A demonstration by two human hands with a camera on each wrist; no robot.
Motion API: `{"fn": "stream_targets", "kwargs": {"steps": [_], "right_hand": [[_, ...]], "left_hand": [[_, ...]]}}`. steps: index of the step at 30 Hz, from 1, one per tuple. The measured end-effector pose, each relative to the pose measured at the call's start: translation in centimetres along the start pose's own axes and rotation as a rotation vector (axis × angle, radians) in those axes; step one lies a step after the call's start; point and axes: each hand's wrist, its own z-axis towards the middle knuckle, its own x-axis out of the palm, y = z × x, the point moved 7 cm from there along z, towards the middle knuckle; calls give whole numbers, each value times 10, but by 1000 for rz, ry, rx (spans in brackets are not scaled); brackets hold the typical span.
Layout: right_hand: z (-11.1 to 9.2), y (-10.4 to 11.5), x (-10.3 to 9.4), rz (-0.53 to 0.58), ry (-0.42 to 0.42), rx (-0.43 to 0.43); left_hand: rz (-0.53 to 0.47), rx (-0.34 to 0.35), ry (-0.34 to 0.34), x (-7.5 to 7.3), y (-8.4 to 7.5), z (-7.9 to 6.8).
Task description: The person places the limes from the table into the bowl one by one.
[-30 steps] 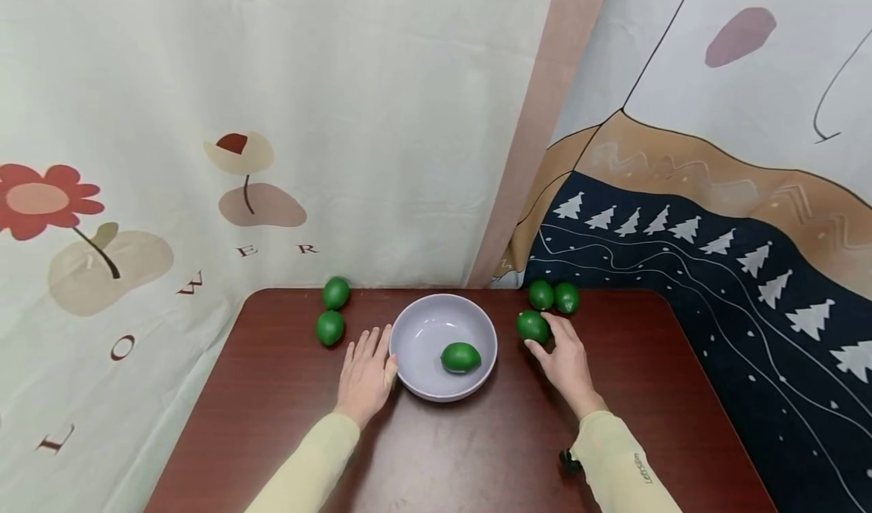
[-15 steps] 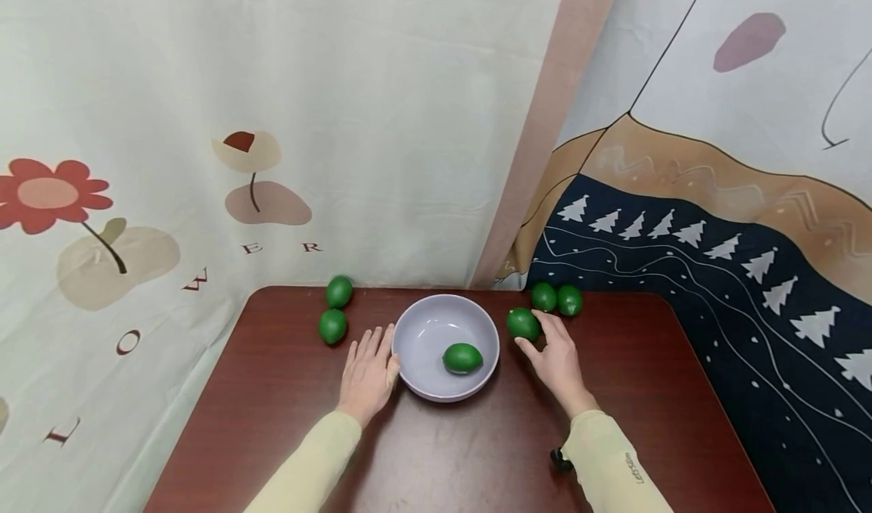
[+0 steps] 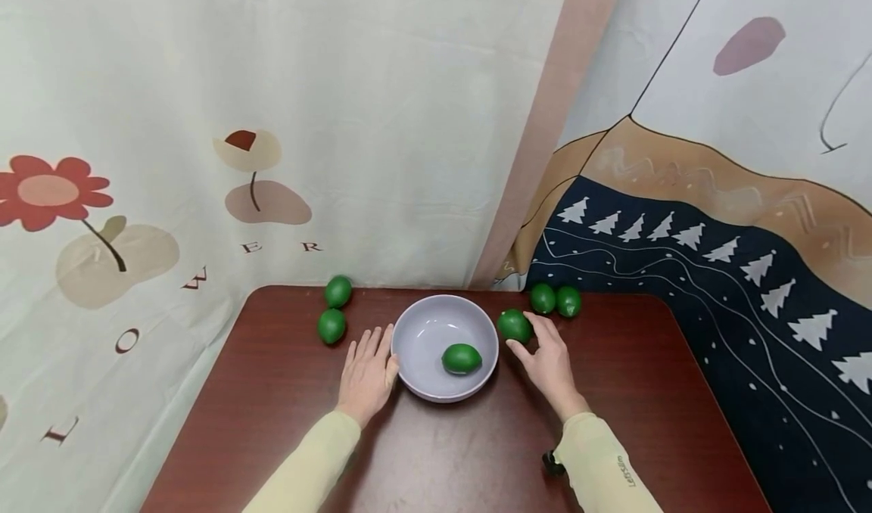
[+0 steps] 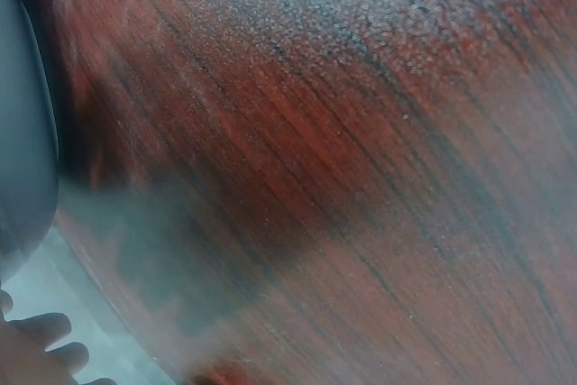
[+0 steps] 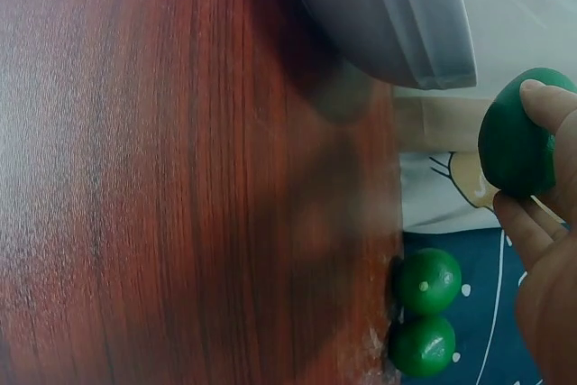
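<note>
A pale lilac bowl [image 3: 417, 339] stands on the table with one green lime [image 3: 462, 359] lying inside it. My left hand [image 3: 368, 373] rests along the bowl's left side, fingers straight and the thumb at the rim. In the left wrist view, a dark strip of the bowl [image 4: 22, 132] and some fingertips [image 4: 50, 349] show at the left edge. Thumb and fingers of my right hand [image 3: 548, 362] pinch another lime [image 3: 514, 326] just right of the bowl's rim. The right wrist view shows this lime [image 5: 516, 137] raised off the table, level with the bowl [image 5: 388, 15].
Two limes [image 3: 331, 326] sit one behind the other at the back left of the brown table [image 3: 436, 460]. Another pair of limes [image 3: 543, 299] lies side by side near the back right edge. A printed curtain [image 3: 381, 157] hangs right behind the table.
My right hand has carried its lime leftward, away from the back right pair and up to the bowl's right rim. My left hand stays beside the bowl.
</note>
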Motion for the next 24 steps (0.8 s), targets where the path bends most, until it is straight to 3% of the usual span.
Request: {"fn": "stream_targets", "kwargs": {"steps": [8, 24], "right_hand": [[0, 8, 4, 12, -18, -35], [2, 23, 12, 30, 34, -39]], "left_hand": [[-12, -5, -1, 0, 1, -1], [45, 36, -30, -3, -1, 0]]}}
